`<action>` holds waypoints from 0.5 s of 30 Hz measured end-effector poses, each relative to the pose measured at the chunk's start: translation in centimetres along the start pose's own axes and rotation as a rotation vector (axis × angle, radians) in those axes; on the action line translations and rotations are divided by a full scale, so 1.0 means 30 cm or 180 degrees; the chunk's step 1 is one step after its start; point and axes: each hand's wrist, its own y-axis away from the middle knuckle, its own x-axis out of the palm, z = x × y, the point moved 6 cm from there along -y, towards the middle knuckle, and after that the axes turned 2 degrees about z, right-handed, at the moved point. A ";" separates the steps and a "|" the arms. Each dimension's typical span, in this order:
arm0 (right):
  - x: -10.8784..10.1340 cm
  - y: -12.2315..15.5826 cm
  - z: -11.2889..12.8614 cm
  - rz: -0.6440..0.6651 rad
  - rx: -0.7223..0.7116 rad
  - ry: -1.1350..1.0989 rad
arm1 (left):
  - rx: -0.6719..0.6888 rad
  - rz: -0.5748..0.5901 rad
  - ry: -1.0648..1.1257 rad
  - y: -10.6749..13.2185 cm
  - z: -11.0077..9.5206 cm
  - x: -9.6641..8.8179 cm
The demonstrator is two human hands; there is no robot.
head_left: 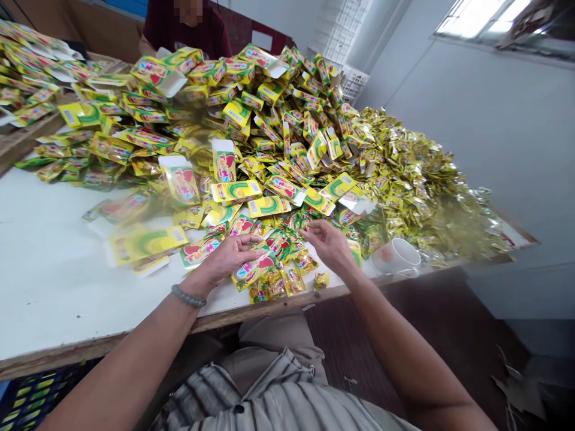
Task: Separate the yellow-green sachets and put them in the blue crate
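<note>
My left hand (229,257), with a beaded bracelet (188,297) on its wrist, is closed on a small green and yellow candy box (255,269) near the table's front edge. The thumb lies along the box's upper end. To the right, my right hand (330,242) has its fingers pinched together beside small green candy packets (299,221); what lies between the fingertips is too small to make out. Several yellow candy packets (294,280) lie flat between the hands by the wooden edge. Just beyond the hands rest more candy boxes (269,206), some with flaps up.
A high heap of candy boxes (233,114) spans the table's back. Loose gold packets (404,161) are piled on the right. A translucent mug (398,256) stands near the right front edge of the white table (54,269). Another person (184,30) is across the table.
</note>
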 end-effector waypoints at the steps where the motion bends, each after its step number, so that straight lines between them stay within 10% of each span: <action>1: -0.019 0.022 -0.050 -0.0196 0.0192 0.0395 | -0.0018 -0.0021 0.0022 -0.001 0.000 0.000; 7: 0.035 0.117 -0.201 0.0051 0.0523 0.0989 | 0.0007 -0.0187 -0.0096 0.001 -0.002 -0.010; 15: 0.033 0.083 -0.035 -0.0491 0.0524 -0.1347 | 0.0226 -0.0218 -0.0549 -0.004 0.005 -0.025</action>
